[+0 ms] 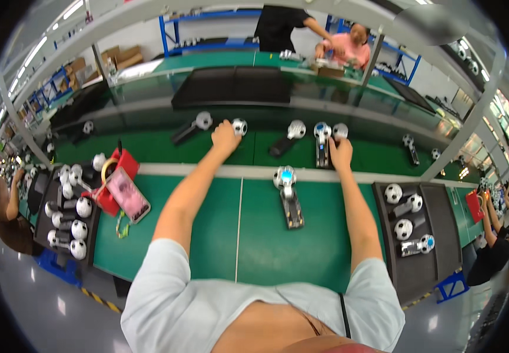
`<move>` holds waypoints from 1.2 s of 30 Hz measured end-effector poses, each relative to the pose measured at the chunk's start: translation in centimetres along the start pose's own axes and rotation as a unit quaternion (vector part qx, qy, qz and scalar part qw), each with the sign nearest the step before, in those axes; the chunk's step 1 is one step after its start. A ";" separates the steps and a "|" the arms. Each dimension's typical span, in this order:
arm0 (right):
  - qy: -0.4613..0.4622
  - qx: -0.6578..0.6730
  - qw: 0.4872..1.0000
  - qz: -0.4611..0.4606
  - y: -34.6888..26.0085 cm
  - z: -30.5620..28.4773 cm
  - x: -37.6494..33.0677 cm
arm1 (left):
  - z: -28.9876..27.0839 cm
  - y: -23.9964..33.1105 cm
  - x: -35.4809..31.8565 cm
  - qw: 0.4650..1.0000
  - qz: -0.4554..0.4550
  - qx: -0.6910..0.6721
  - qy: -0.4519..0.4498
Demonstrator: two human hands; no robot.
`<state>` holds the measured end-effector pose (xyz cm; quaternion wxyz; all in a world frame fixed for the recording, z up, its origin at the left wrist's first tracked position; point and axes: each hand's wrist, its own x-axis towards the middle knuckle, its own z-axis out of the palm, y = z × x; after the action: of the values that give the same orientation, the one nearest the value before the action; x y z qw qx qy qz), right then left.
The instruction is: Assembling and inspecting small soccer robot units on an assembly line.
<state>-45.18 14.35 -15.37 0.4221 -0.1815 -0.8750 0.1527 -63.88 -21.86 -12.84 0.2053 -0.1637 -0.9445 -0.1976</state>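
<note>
Out on the green conveyor belt, my left hand [226,140] is closed round a device with a black-and-white football-patterned head [239,126]; its handle is hidden by the hand. My right hand [341,154] grips a similar device, of which mainly the round head [340,130] shows. Just left of that hand lies a device with a blue-lit head and a clear-looking handle [322,152]. Between my arms, another device with a glowing blue head [287,177] lies on the green worktable [213,247]. A dark-handled one [295,129] rests on the belt between my hands.
A black tray [437,259] with several devices stands at the right, another tray [92,241] at the left. Near the left one are a red bag [126,162] and a pink phone [128,195]. Metal posts [466,123] frame the bench. Other people work beyond and beside it.
</note>
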 end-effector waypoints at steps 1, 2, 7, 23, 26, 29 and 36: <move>0.029 -0.084 0.996 0.009 -0.8 -1.4 -1.4 | 0.0 1.1 -1.1 0.990 0.088 0.063 0.086; 0.077 -0.180 0.980 -0.035 0.4 -2.4 -2.5 | -0.8 3.3 -1.5 0.985 0.145 -0.004 0.091; 0.036 -0.011 0.995 0.091 3.9 -3.1 -3.0 | 3.2 11.7 -5.2 0.938 0.282 -0.198 -0.019; 0.105 0.270 0.938 0.189 5.3 -3.8 -4.1 | 3.4 12.1 -5.8 0.576 -0.068 -0.761 -0.291; 0.159 -0.021 0.987 -0.010 1.2 -5.6 -4.6 | 3.2 11.7 -5.9 0.587 -0.060 -0.745 -0.313; 0.151 0.074 0.983 -0.075 -4.0 -6.7 -6.7 | 3.7 11.7 -5.8 0.590 -0.041 -0.744 -0.313; -0.255 0.145 0.951 -0.098 -16.6 -11.9 -15.9 | 1.7 10.9 -6.9 0.587 -0.034 -0.746 -0.313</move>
<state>-29.65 -6.15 -12.13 0.2193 0.0134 -0.9354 0.2770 -54.19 -13.18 -14.08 -0.3044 -0.2785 -0.4767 -0.7762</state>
